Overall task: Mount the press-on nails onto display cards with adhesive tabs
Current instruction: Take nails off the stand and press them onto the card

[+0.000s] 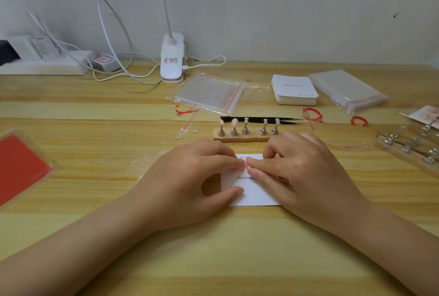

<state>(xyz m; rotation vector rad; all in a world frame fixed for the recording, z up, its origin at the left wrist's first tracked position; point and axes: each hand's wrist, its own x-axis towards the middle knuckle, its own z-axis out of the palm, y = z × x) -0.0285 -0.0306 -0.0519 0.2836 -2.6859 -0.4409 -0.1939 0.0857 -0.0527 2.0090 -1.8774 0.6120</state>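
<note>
while my left hand [190,177] and my right hand [306,174] meet fingertip to fingertip, pinching a small pink press-on nail [247,165] onto the white paper display card [255,194] under them, the wooden nail stand [241,136] with two pink nails lies just beyond, long axis across, nearer my right hand.

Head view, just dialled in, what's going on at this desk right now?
A person is mounting press-on nails. Both hands work over a white display card lying flat on the wooden table: the left hand and the right hand meet fingertip to fingertip near the card's top edge, apparently pressing something small there. Just behind, a wooden stand has five pegs; two at its left end carry pink nails, three look bare. Black tweezers lie unused behind it.
</note>
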